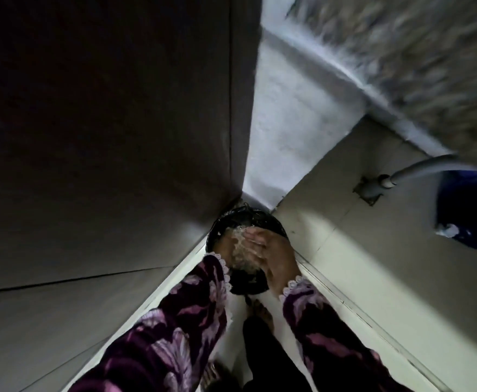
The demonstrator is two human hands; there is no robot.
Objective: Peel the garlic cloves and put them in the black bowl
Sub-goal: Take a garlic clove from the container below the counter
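Note:
Both my hands are together over a black bin [233,222] lined with a shiny black bag, which stands in the corner of the floor. My left hand [222,246] lies palm up under a heap of pale papery garlic skins [241,250]. Its fingers are mostly hidden. My right hand [277,257] lies across the top of the skins with its fingers fairly straight. The skins are pressed between the two hands. No garlic cloves and no bowl show in this view. Both arms wear purple flowered sleeves with lace cuffs.
A dark wall [104,137] stands on the left and a white wall [282,123] behind the bin. At the right are a grey pipe [418,168] and a blue container [469,210] on the tiled floor. My bare foot [262,309] is just below the bin.

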